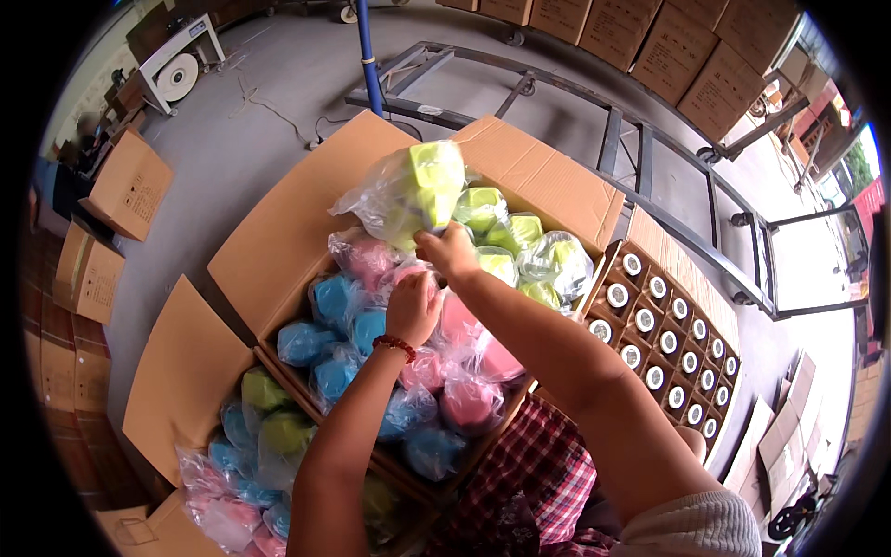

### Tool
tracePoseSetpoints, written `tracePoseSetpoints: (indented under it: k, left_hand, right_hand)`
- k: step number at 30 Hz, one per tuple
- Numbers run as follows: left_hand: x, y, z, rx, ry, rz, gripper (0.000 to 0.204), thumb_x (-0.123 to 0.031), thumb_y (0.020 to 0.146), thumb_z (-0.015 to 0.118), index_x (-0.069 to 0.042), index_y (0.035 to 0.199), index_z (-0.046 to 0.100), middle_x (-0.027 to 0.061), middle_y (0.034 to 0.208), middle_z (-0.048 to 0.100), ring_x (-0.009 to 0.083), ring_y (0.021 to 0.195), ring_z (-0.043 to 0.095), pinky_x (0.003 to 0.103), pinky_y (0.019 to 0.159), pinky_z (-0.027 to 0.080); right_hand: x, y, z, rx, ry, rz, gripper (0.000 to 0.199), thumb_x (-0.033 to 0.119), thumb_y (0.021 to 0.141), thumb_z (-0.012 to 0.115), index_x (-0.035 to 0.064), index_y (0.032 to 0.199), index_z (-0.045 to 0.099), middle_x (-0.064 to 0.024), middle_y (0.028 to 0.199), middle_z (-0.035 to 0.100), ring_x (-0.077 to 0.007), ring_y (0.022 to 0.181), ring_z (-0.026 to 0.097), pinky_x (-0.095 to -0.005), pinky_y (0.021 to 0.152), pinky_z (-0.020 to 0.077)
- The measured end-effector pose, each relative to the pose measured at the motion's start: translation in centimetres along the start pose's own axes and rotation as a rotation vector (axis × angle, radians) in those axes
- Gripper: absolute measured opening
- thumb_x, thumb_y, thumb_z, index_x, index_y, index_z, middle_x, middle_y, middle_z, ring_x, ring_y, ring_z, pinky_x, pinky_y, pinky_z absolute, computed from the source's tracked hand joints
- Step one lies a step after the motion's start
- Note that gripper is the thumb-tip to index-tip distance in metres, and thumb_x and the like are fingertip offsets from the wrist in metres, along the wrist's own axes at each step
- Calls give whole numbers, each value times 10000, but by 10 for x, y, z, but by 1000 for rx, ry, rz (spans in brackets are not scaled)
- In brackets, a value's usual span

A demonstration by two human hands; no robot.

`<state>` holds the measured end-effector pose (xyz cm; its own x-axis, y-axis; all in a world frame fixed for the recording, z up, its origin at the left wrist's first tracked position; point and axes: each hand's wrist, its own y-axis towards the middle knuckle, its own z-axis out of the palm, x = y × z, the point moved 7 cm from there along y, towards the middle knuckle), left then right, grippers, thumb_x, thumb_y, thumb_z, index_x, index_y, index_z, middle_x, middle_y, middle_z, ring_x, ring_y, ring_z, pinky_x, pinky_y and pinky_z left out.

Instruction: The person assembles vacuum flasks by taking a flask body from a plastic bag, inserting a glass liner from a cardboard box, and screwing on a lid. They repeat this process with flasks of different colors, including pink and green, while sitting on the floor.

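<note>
A lime-green item (pixel 436 176) in a clear plastic bag is raised at the upper centre of the frame, just above and slightly left of the fingers of the right hand (pixel 448 251). Those fingers are closed around its lower end, and the bag's loose plastic (pixel 371 200) spreads out to the left. The left hand (pixel 413 311), lower and nearer the centre, has its fingers curled beside a bagged pink item; whether they grip it, I cannot tell. A red beaded bracelet (pixel 394 347) circles that wrist.

Beneath both hands, an open carton (pixel 311 200) holds more bagged items: blue ones (pixel 368 328) at left, pink ones (pixel 471 401) in the middle and lime-green ones (pixel 483 210) at upper right. At lower left, a second carton (pixel 174 371) contains green, blue and pink bagged pieces. At right, a divided box (pixel 661 325) carries rows of white-topped containers (pixel 668 343). Farther out, a metal frame (pixel 613 139) crosses the upper right, with stacked brown boxes (pixel 673 63) beyond it.
</note>
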<state>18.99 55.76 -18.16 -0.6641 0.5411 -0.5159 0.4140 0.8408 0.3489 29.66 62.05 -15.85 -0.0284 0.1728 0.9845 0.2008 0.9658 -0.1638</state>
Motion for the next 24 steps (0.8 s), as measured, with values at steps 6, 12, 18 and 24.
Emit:
tracePoseSetpoints:
  k: [6,12,18,24]
  left_hand:
    - [48,39,48,262,170,-74,344,-215,839,583,-7,1113,573,225,1089,618,365,999,602,494,880,459]
    - [66,59,64,463,113,-103,463,-299,885,535,-31,1260,492,253,1204,579,401,1044,595,493,871,479]
    - [107,50,84,370,47,-18,522,-341,886,538,-76,1327,445,243,1283,535,400,1141,542,470,923,460]
    - [139,58,102,580,-350,-415,410,-358,872,562,-61,1145,634,208,1244,576,344,1159,551,401,943,448]
  right_hand:
    - [-33,43,29,37,-311,5,539,346,725,673,-61,1070,592,-288,1039,640,-398,1029,615,-429,908,473]
    - [-61,72,25,-59,-340,102,520,333,756,654,-57,1095,598,-282,1046,645,-396,1031,621,-432,897,494]
    - [-68,78,49,178,-477,166,577,355,731,674,-56,1132,614,-298,1056,637,-363,1024,633,-415,869,497]
    - [-30,-2,-12,324,33,63,475,166,879,616,-31,1299,512,-192,1191,618,-239,1088,598,-327,920,478]
